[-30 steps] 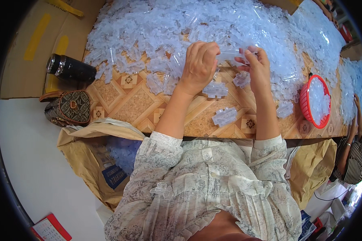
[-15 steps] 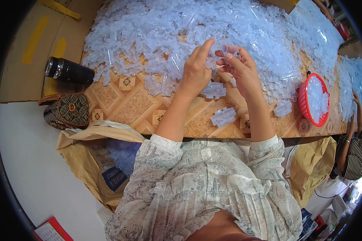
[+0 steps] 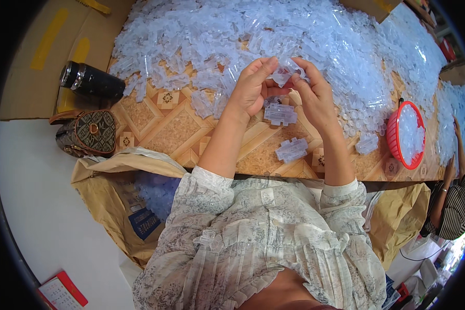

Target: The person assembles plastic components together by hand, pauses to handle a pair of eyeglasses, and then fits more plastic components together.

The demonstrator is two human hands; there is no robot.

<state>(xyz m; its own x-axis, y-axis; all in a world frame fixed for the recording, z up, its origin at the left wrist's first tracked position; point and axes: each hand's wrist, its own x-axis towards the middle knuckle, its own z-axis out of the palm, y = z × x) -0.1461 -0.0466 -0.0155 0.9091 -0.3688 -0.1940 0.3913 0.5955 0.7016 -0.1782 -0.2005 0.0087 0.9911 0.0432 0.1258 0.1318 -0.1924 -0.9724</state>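
Between my two hands, above the patterned table, is a clear plastic piece (image 3: pixel 283 74). My left hand (image 3: pixel 254 88) pinches its left side with thumb and fingers. On its right side the fingers of my right hand (image 3: pixel 313 95) are closed. Just below the hands lies a clear plastic part (image 3: pixel 280 114), and a similar clear part (image 3: pixel 291 150) rests nearer the table's front edge. Beyond my hands a wide heap of loose clear plastic pieces (image 3: pixel 191 39) covers the table. The exact shape of the held piece is partly hidden by my fingers.
A red basket (image 3: pixel 392 135) of clear pieces stands at right, near another person's arm (image 3: pixel 460 144). At left are a black flask (image 3: pixel 95 81), a patterned bag (image 3: pixel 90 135) and a cardboard box (image 3: pixel 31 98). Open brown sacks (image 3: pixel 101 204) hang below the front edge.
My left hand has turned and closed on the plastic piece; before, its index finger pointed up, apart from it. My hands have come together. The view has shifted slightly.
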